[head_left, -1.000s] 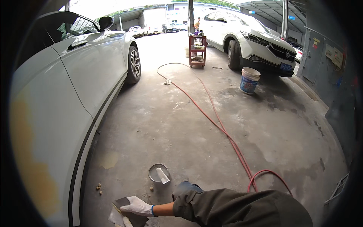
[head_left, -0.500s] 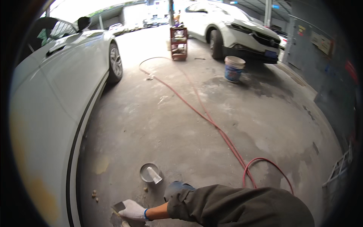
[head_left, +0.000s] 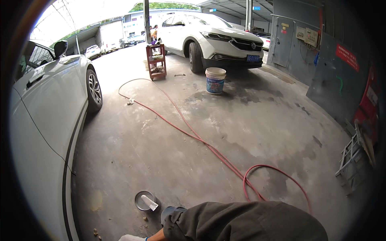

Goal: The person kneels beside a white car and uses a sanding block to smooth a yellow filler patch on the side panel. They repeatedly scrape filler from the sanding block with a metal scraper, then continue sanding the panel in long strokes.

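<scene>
My right hand (head_left: 130,238), in a white knitted glove, shows only at the bottom edge, left of centre, its fingers and anything in them cut off. The dark olive sleeve (head_left: 249,221) stretches across the lower frame beside a blue-clad knee (head_left: 168,213). Nearest the hand, a round grey tin (head_left: 139,201) stands on the floor with a white tube (head_left: 149,203) lying on it; small tan lumps (head_left: 95,233) lie to the left. My left hand is out of view. A white car's side (head_left: 44,124) runs along the left.
Red hoses (head_left: 189,132) snake over the concrete floor (head_left: 273,132). Beyond are a bucket (head_left: 215,82), red trolley (head_left: 156,60), another white car (head_left: 213,42) and a distant person (head_left: 154,33). At right, metal frames (head_left: 349,156) lean by grey metal panels (head_left: 325,90).
The view has swung rightward and up, so the scene sits further left. My gloved hand and the dark plate it held have dropped to or beyond the bottom edge; the plate no longer shows.
</scene>
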